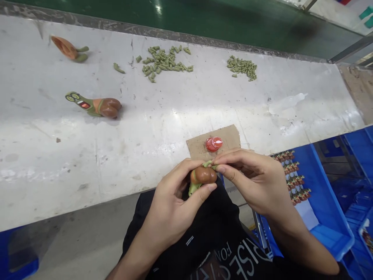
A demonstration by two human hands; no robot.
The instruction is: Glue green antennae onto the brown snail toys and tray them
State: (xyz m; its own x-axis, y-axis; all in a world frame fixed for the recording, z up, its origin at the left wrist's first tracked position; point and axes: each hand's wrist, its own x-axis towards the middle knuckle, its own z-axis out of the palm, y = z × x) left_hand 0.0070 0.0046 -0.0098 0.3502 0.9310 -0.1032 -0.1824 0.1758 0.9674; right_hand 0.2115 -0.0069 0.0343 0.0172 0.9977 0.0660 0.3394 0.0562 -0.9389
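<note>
My left hand is closed around a small green-and-brown figurine, its brown rounded end facing right. Thumb and forefinger of my right hand pinch a small green piece against the figurine's upper side. Just beyond my fingers, a glossy red piece rests on a scrap of cardboard. A similar figurine with big eyes and an open red mouth lies on its side at the left of the table.
Two piles of small green pieces, a larger pile and a smaller pile, lie on the white table. An orange-brown part with green ends sits far left. A blue bin at right holds rows of figurines.
</note>
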